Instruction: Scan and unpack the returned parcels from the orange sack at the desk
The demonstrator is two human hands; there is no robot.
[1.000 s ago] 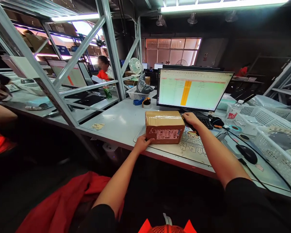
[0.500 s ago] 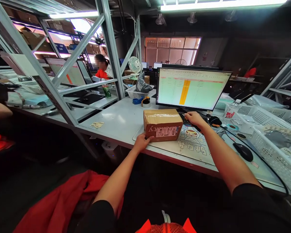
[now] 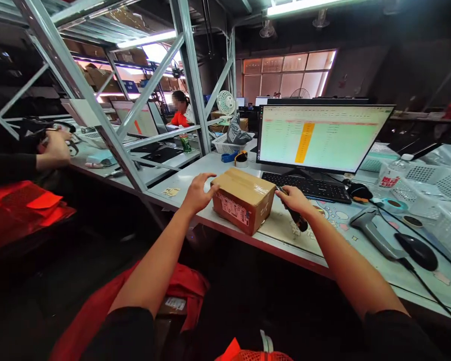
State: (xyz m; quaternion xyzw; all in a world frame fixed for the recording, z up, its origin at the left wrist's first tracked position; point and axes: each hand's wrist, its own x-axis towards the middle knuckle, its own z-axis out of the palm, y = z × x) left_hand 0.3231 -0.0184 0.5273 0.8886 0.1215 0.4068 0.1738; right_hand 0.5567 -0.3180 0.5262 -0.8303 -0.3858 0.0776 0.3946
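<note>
A taped brown cardboard box (image 3: 244,186) stands at the table's front edge, its printed label (image 3: 231,209) facing front left. At its upper left corner is my left hand (image 3: 199,193), thumb and fingers apart and curved, the fingertips against or just beside the cardboard. My right hand (image 3: 295,199) is closed around a dark-handled box cutter (image 3: 296,216). The cutter's front end points at the box's right top edge; whether it touches the cardboard I cannot tell.
Behind the box are a keyboard (image 3: 308,186) and a monitor (image 3: 323,138). A barcode scanner (image 3: 376,233), a mouse (image 3: 417,250) and white baskets (image 3: 417,185) lie to the right. A metal rack post (image 3: 193,75) rises at left; another person's arm (image 3: 54,153) is beyond it.
The box has turned, bringing its right end toward the front. My left hand has moved from the lower left corner to the upper left. My right hand has brought the box cutter to the box's right side.
</note>
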